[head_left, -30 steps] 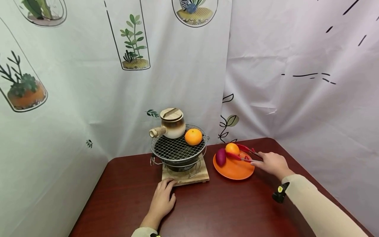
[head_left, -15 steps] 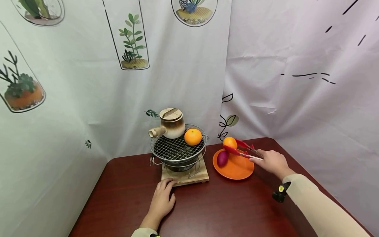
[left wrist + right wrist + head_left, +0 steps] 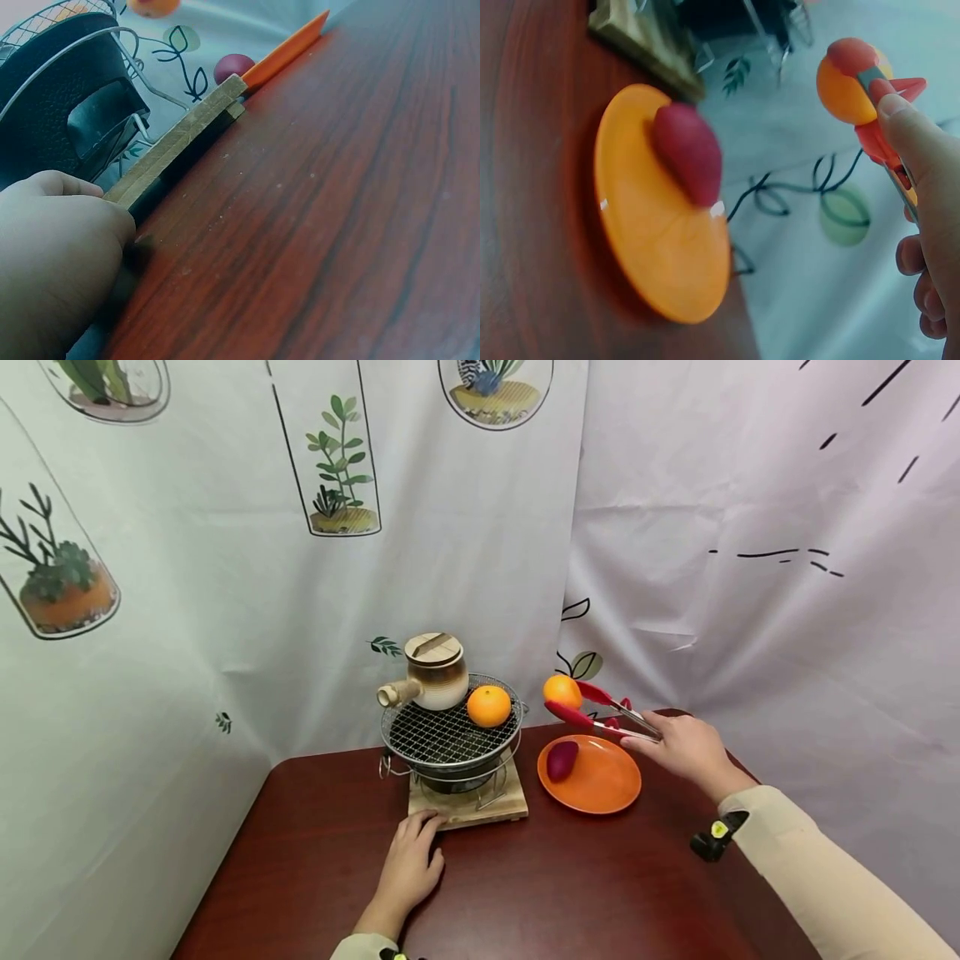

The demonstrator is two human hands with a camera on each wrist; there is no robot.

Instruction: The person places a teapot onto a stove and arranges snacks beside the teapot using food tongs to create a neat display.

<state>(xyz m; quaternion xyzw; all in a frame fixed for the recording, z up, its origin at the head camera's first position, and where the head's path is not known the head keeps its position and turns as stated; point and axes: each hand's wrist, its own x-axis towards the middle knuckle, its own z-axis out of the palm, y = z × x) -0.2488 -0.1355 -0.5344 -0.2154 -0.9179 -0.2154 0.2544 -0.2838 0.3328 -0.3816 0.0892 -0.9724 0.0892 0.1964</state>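
My right hand (image 3: pixel 692 752) grips a pair of tongs (image 3: pixel 607 720) with metal arms and red tips. An orange (image 3: pixel 562 692) sits between the tips, raised over the far rim of an orange plate (image 3: pixel 603 785). On that plate lies a purple sweet potato (image 3: pixel 562 761), seen close in the right wrist view. My left hand (image 3: pixel 405 868) rests with its fingertips on the near left corner of a wooden board (image 3: pixel 472 810); the left wrist view has its fingers right at the board's edge (image 3: pixel 176 146). On the board stands a round grill (image 3: pixel 427 739).
A lidded clay pot (image 3: pixel 442 685) with a side handle stands on the grill mesh, a second orange (image 3: pixel 490 706) beside it. The dark red table (image 3: pixel 570 885) ends at a printed curtain (image 3: pixel 480 568) behind and at the sides.
The tongs have lifted the orange off the plate and carried it up and left toward the grill. The sweet potato has tipped over slightly on the plate. My left hand stays put.
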